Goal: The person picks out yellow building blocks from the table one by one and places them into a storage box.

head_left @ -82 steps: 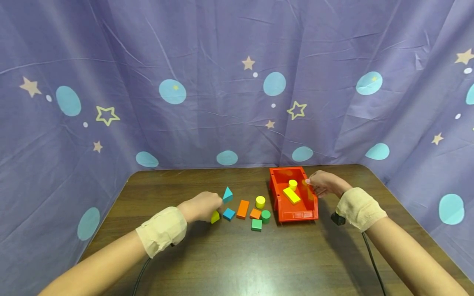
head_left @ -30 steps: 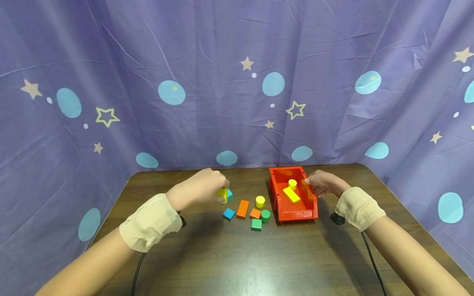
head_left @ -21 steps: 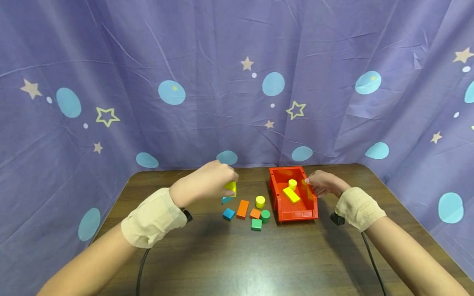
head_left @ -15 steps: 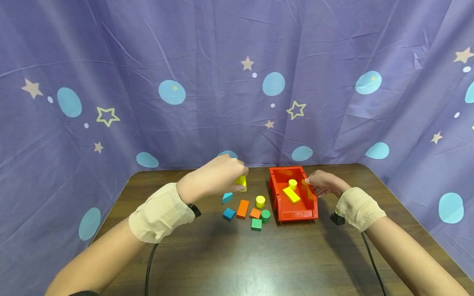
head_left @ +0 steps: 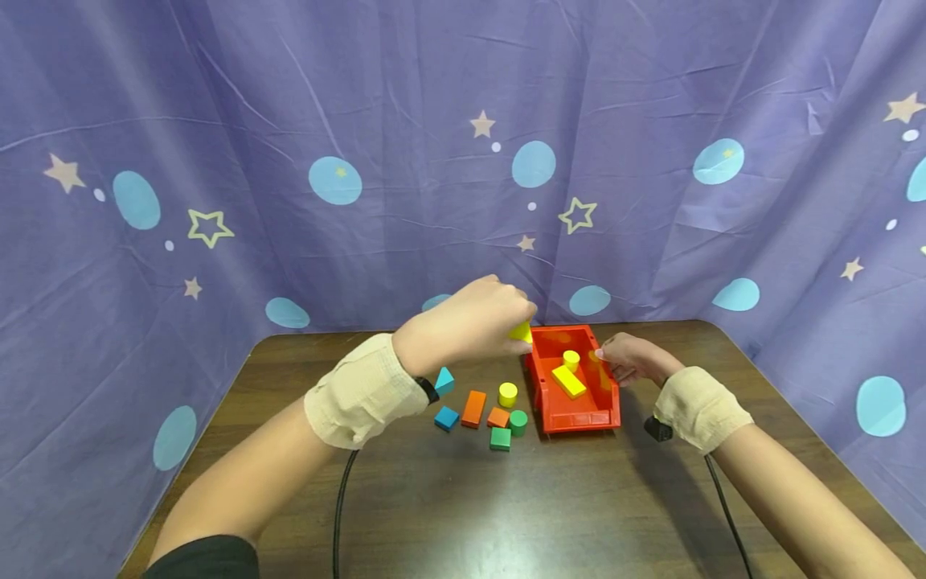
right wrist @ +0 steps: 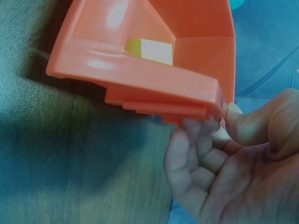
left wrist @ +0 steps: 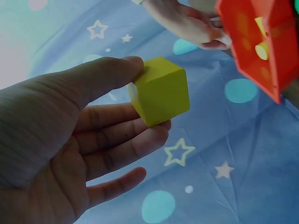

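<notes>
In the left wrist view my left hand (left wrist: 93,126) pinches a yellow cube (left wrist: 163,95) between thumb and fingertips. The head view puts this left hand (head_left: 473,318) in the air at the left back corner of a red bin (head_left: 582,420). My right hand (head_left: 631,358) holds the bin's right wall; in the right wrist view its thumb is on the rim and its fingers are curled beneath. Inside the bin lie a yellow rectangular block (head_left: 568,381) and a yellow cylinder (head_left: 571,360).
Left of the bin on the wooden table (head_left: 434,498) are a blue triangular block (head_left: 444,381), a blue block (head_left: 446,417), an orange rectangular block (head_left: 473,408), a small orange block (head_left: 498,416), a yellow cylinder (head_left: 508,394), a green cylinder (head_left: 518,422) and a green block (head_left: 500,438).
My left hand has picked the yellow block up from the table's left side and carried it up and right to the bin. My right hand and the bin have stayed put.
</notes>
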`<move>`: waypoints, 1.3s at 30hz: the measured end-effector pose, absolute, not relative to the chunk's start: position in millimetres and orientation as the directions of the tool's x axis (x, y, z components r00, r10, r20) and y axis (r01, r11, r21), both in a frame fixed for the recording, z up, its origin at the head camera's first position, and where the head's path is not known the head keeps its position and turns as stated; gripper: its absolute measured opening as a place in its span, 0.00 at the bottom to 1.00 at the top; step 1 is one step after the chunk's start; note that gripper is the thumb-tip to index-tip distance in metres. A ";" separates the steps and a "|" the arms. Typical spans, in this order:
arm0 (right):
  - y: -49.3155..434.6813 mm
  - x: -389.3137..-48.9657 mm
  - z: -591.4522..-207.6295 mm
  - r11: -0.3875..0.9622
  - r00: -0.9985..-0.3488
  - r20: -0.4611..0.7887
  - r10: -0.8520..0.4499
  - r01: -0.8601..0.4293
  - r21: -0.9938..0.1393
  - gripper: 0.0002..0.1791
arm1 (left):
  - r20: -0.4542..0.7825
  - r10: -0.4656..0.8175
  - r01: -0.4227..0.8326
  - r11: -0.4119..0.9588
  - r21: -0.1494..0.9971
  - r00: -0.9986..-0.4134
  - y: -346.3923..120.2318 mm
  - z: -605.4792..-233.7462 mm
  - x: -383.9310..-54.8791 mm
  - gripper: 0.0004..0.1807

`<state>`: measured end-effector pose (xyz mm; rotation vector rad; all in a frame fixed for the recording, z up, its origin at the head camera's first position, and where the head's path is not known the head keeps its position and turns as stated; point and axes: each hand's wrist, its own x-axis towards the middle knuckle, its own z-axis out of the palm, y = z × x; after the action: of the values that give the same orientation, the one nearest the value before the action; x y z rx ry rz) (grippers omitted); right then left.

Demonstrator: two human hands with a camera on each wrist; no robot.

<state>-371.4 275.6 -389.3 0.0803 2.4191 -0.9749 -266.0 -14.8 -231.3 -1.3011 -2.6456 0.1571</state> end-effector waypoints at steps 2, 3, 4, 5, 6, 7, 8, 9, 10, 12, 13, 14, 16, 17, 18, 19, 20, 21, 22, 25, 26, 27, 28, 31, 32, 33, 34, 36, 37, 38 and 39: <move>275.7 -371.2 -389.5 0.739 -0.860 -0.492 -0.136 0.242 -0.628 0.27 | 0.134 0.796 0.777 0.606 -0.171 -0.591 -8.9 -227.7 -266.7 0.11; 275.8 -371.3 -389.5 0.739 -0.860 -0.492 -0.135 0.243 -0.628 0.27 | 0.142 0.798 0.780 0.602 -0.168 -0.586 -5.9 -226.0 -267.4 0.11; 275.8 -371.4 -389.6 0.740 -0.860 -0.491 -0.135 0.242 -0.628 0.27 | 0.149 0.800 0.784 0.600 -0.161 -0.581 -2.9 -224.1 -267.9 0.10; 275.9 -371.7 -389.7 0.739 -0.861 -0.491 -0.134 0.243 -0.628 0.27 | 0.155 0.803 0.788 0.595 -0.156 -0.575 0.1 -222.1 -268.3 0.10; 275.9 -372.1 -389.9 0.739 -0.861 -0.492 -0.132 0.245 -0.627 0.27 | 0.159 0.804 0.792 0.593 -0.147 -0.573 3.2 -220.1 -268.8 0.09; 276.0 -372.6 -390.1 0.739 -0.861 -0.492 -0.132 0.245 -0.627 0.27 | 0.163 0.808 0.796 0.588 -0.143 -0.567 6.3 -218.3 -269.3 0.09; 276.1 -373.0 -390.4 0.739 -0.861 -0.492 -0.131 0.246 -0.627 0.26 | 0.166 0.811 0.800 0.583 -0.141 -0.561 9.5 -216.4 -270.0 0.09; 276.2 -373.5 -390.6 0.738 -0.861 -0.492 -0.130 0.247 -0.628 0.25 | 0.167 0.814 0.803 0.579 -0.142 -0.557 12.9 -214.9 -270.8 0.09; 276.5 -373.9 -390.6 0.739 -0.861 -0.492 -0.129 0.247 -0.627 0.25 | 0.166 0.817 0.806 0.574 -0.146 -0.552 16.4 -213.3 -271.4 0.09; 276.9 -374.4 -390.5 0.737 -0.860 -0.493 -0.134 0.246 -0.629 0.24 | 0.159 0.822 0.808 0.568 -0.155 -0.548 23.4 -211.0 -273.0 0.10; 277.2 -374.6 -390.5 0.737 -0.859 -0.493 -0.139 0.243 -0.631 0.24 | 0.155 0.824 0.809 0.566 -0.163 -0.545 26.8 -210.3 -273.9 0.11; 277.3 -374.8 -390.4 0.736 -0.859 -0.493 -0.141 0.241 -0.632 0.23 | 0.149 0.825 0.809 0.565 -0.165 -0.545 30.3 -209.8 -274.7 0.11; 277.4 -375.3 -390.6 0.735 -0.857 -0.494 -0.147 0.239 -0.634 0.22 | 0.143 0.825 0.809 0.565 -0.160 -0.547 36.6 -209.9 -277.5 0.11; 277.3 -375.6 -390.8 0.735 -0.857 -0.493 -0.149 0.237 -0.635 0.22 | 0.137 0.823 0.808 0.568 -0.157 -0.551 39.6 -210.2 -279.1 0.12; 277.3 -375.8 -391.1 0.736 -0.857 -0.493 -0.150 0.236 -0.634 0.23 | 0.133 0.821 0.806 0.571 -0.155 -0.555 42.5 -210.8 -281.1 0.11; 277.1 -376.1 -391.4 0.736 -0.857 -0.493 -0.148 0.238 -0.633 0.23 | 0.124 0.818 0.805 0.575 -0.145 -0.562 45.4 -211.6 -284.0 0.12; 276.8 -376.4 -391.6 0.737 -0.857 -0.494 -0.144 0.241 -0.632 0.22 | 0.117 0.813 0.802 0.582 -0.136 -0.570 48.1 -212.6 -287.0 0.12; 276.6 -376.6 -391.7 0.737 -0.857 -0.496 -0.141 0.243 -0.631 0.22 | 0.111 0.809 0.799 0.588 -0.128 -0.578 50.4 -213.9 -290.3 0.13; 276.5 -376.8 -391.8 0.738 -0.857 -0.497 -0.138 0.245 -0.629 0.22 | 0.105 0.805 0.796 0.593 -0.119 -0.584 52.7 -215.2 -293.5 0.13; 276.1 -376.6 -390.9 0.739 -0.856 -0.500 -0.130 0.252 -0.625 0.21 | 0.098 0.798 0.793 0.602 -0.089 -0.595 58.4 -219.9 -302.4 0.14; 276.2 -376.4 -390.5 0.739 -0.856 -0.501 -0.130 0.254 -0.624 0.20 | 0.101 0.797 0.793 0.604 -0.080 -0.596 59.9 -221.3 -304.5 0.14; 276.2 -376.2 -389.8 0.739 -0.855 -0.502 -0.131 0.253 -0.624 0.19 | 0.102 0.797 0.794 0.603 -0.069 -0.596 61.5 -222.9 -306.6 0.13; 276.2 -375.9 -389.4 0.740 -0.855 -0.502 -0.133 0.251 -0.624 0.18 | 0.102 0.797 0.796 0.603 -0.060 -0.596 63.0 -224.3 -308.5 0.12; 275.7 -375.7 -388.6 0.734 -0.855 -0.501 -0.135 0.253 -0.630 0.13 | 0.098 0.798 0.798 0.601 -0.041 -0.595 67.5 -228.1 -314.6 0.11; 275.5 -375.7 -388.5 0.733 -0.856 -0.500 -0.134 0.254 -0.631 0.12 | 0.093 0.797 0.798 0.602 -0.037 -0.597 69.2 -229.2 -316.7 0.11; 275.2 -375.9 -388.7 0.731 -0.856 -0.500 -0.131 0.257 -0.632 0.12 | 0.089 0.797 0.798 0.602 -0.033 -0.597 71.0 -230.3 -319.0 0.11; 274.8 -376.1 -389.1 0.729 -0.856 -0.500 -0.129 0.260 -0.633 0.12 | 0.087 0.796 0.797 0.604 -0.032 -0.600 72.8 -231.4 -321.3 0.11; 274.6 -376.2 -389.7 0.726 -0.858 -0.499 -0.123 0.265 -0.635 0.12 | 0.080 0.789 0.790 0.613 -0.029 -0.609 76.8 -233.3 -326.4 0.10; 274.7 -376.1 -390.1 0.724 -0.858 -0.499 -0.121 0.267 -0.636 0.12 | 0.075 0.785 0.786 0.618 -0.028 -0.615 78.9 -234.5 -329.0 0.10; 275.0 -376.0 -390.7 0.723 -0.858 -0.499 -0.120 0.269 -0.637 0.11 | 0.070 0.781 0.781 0.624 -0.027 -0.621 81.2 -235.6 -331.7 0.10; 275.3 -375.6 -391.1 0.721 -0.858 -0.499 -0.119 0.271 -0.638 0.11 | 0.065 0.777 0.777 0.629 -0.026 -0.626 83.6 -237.0 -334.4 0.09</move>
<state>-375.6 275.3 -391.1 0.1151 2.4061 -1.0041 -334.4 83.6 -237.0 -1.3247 -2.7716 -0.0070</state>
